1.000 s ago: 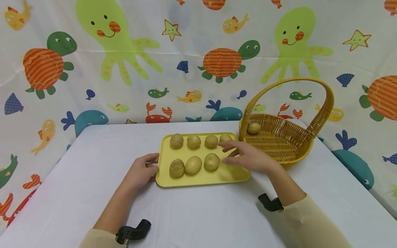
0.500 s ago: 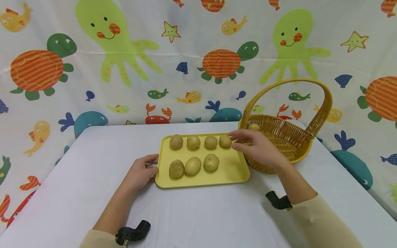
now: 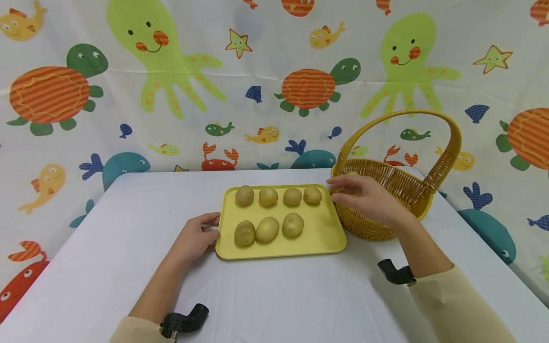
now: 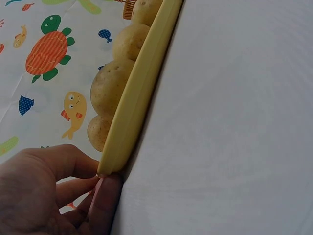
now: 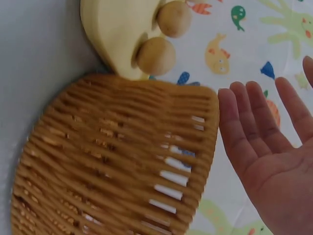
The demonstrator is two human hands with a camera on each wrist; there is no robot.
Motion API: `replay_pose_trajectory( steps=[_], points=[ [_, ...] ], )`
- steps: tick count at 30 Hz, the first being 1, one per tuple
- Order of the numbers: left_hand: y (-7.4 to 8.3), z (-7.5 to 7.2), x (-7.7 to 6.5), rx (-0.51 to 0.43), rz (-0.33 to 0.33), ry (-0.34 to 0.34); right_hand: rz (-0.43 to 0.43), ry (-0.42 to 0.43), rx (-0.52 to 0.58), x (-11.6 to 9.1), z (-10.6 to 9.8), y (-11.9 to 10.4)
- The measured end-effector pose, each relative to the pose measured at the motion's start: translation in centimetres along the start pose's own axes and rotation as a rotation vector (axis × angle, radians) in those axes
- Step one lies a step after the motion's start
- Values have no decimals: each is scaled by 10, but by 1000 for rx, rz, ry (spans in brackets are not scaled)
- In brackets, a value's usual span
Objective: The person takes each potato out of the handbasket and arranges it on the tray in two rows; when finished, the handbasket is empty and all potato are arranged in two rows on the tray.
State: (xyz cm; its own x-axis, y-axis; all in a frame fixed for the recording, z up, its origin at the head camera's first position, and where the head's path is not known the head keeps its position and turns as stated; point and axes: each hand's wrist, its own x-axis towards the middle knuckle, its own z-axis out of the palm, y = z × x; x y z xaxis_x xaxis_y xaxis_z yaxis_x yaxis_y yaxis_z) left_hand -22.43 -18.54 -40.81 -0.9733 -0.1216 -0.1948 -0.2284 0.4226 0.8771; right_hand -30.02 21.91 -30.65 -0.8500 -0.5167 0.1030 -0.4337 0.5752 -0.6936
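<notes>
A yellow tray [image 3: 319, 240] lies on the table and bears two rows of potatoes, with 3 potatoes [image 3: 267, 229] in front and several [image 3: 268, 196] behind. My left hand [image 3: 196, 237] is at the tray's left end; in the left wrist view its finger and thumb pinch the tray rim [image 4: 139, 98]. Just right of the tray stands a wicker basket [image 3: 364, 231] with a tall handle. My right hand [image 3: 369, 197] is over the basket's left side, holding nothing; its fingers look extended in the right wrist view. That hand mostly covers a potato [image 3: 352, 173] inside the basket.
A white cloth [image 3: 266, 300] covers the table. Behind it hangs a curtain [image 3: 257, 62] printed with sea animals. The basket's arched handle [image 3: 448, 152] rises high at the right. Both wrists wear black camera straps [image 3: 184, 321].
My right hand has moved right, from above the tray's right part to over the basket's left side. The left hand, tray and potatoes have stayed in place.
</notes>
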Motion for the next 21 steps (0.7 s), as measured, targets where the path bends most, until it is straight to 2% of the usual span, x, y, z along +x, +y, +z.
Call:
replay_pose_trajectory(
  steps=[10, 21],
  points=[
    [1, 0, 0, -1, -2, 0, 37, 25, -6, -3, -14, 6],
    [0, 0, 0, -12, 1, -3, 122, 11, -38, 7, -33, 12]
  ],
)
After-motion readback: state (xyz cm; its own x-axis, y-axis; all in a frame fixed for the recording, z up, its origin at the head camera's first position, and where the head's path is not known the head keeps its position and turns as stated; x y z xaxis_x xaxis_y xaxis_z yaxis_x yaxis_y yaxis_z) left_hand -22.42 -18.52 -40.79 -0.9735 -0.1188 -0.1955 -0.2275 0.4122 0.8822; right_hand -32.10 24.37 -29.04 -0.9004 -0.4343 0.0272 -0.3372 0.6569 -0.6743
